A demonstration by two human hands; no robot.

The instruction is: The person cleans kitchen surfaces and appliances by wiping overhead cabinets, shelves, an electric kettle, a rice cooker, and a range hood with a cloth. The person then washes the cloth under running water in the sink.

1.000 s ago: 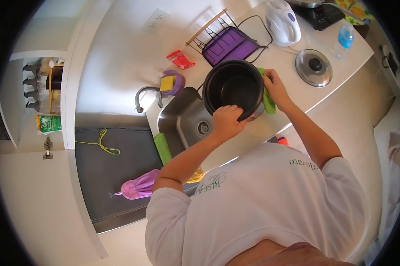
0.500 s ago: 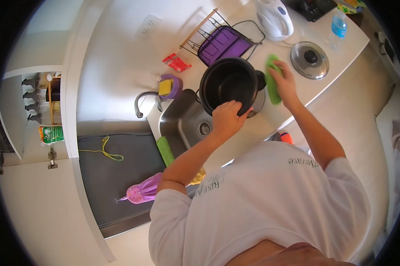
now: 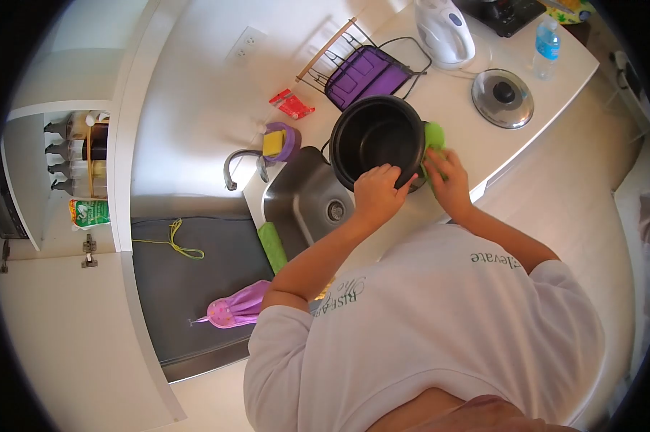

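Along the left of my view, a pink hand towel [image 3: 238, 308] and a green roll [image 3: 272, 247] lie near the sink [image 3: 296, 198], neither of them held. Next across, I have the left hand [image 3: 379, 193] clamped on the near rim of the black pot [image 3: 377, 140], fingers over the edge, forearm reaching up from the lower left. That pot is just right of the sink, mouth turned up towards me and uncovered; I can't tell whether its base rests on anything. Beside it, the right hand [image 3: 447, 180] is closed on a bright green cloth [image 3: 433, 135], fingers bent, forearm slanting in from the lower right. With cloth against the outer wall, I judge this side unfinished; how much surface remains, I can't tell. Farther right, a lid [image 3: 492, 111] lies on the tabletop [image 3: 452, 108], already off.
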